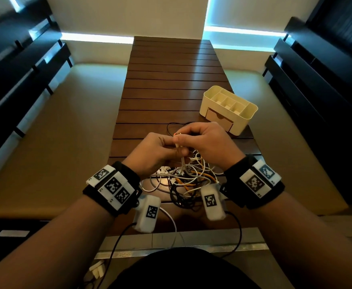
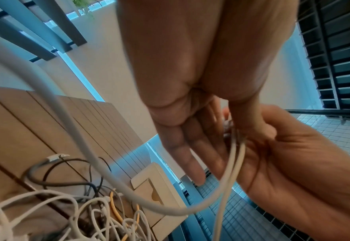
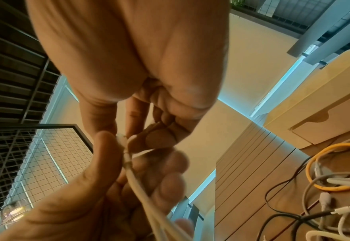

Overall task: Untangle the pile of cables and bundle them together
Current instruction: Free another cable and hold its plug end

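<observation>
Both hands meet above the cable pile point(image 1: 187, 180) on the desk point(image 1: 170, 84). The left hand point(image 1: 156, 152) pinches a white cable point(image 3: 135, 177) steady near its plug, while the right hand point(image 1: 206, 140) grips it, likely to work it free.

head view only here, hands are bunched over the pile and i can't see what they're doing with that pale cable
Observer: In the right wrist view, the left hand pinches the white cable just below its connector, thumb on top.
Operator: and the right one
Observer: The right hand pinches the same cable close beside the connector.
Operator: single strand?
Observer: No. The left wrist view shows two pale strands hanging from the grip, side by side, down toward the pile of cables.
</observation>
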Demonstrator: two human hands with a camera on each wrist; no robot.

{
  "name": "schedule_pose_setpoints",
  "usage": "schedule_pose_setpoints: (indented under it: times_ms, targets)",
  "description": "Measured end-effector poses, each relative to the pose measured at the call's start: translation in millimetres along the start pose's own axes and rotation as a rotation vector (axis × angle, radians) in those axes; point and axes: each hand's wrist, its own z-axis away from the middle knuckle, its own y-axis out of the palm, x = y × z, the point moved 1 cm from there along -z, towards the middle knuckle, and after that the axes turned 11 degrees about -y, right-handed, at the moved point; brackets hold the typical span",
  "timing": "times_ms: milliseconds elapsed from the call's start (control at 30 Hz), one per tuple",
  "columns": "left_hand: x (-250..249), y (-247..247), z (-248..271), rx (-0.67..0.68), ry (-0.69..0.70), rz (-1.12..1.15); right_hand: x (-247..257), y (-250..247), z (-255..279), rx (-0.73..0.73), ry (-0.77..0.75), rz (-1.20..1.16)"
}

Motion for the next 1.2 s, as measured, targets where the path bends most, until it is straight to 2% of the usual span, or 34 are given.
schedule_pose_setpoints:
  times_ms: [233, 333, 467, 600, 733, 833, 933, 1033, 1100, 1200]
  targets:
    - [0.9, 3.0, -4.1, -0.050, 0.089, 0.054, 0.8, 0.3, 2.5, -0.080, -0.034, -0.144]
    - [-3.6, 1.5, -4.8, -0.101, 0.141, 0.122, -4.4, 0.2, 2.2, -0.086, 0.013, -0.181]
    - [-11.2, -5.4, -5.2, -0.168, 0.213, 0.199, -19.0, 5.0, 6.3, 0.045, 0.150, -0.219]
    - [-15.3, -12.0, -4.9, -0.200, 0.258, 0.315, -33.2, 12.7, 11.3, 0.208, 0.143, -0.180]
    - [-17.9, -11.9, -5.6, -0.166, 0.283, 0.434, -35.6, 16.6, 12.8, 0.242, 0.142, -0.224]
    - [-19.0, -16.8, -5.3, -0.173, 0.298, 0.464, -46.7, 13.9, 12.0, 0.250, 0.142, -0.145]
    - [-15.6, -26.5, -6.8, -0.254, 0.315, 0.434, -58.0, 8.1, 14.6, 0.206, 0.186, -0.069]
    - [-6.7, -28.1, -8.8, -0.320, 0.275, 0.335, -54.8, 5.3, 12.9, 0.127, 0.166, -0.033]
    - [-3.0, -24.5, -9.1, -0.348, 0.220, 0.177, -49.3, 5.1, 9.2, 0.079, 0.115, 0.007]
    - [-1.6, -15.5, -6.4, -0.359, 0.170, -0.133, -41.6, 6.0, 4.7, 0.082, 0.059, 0.075]
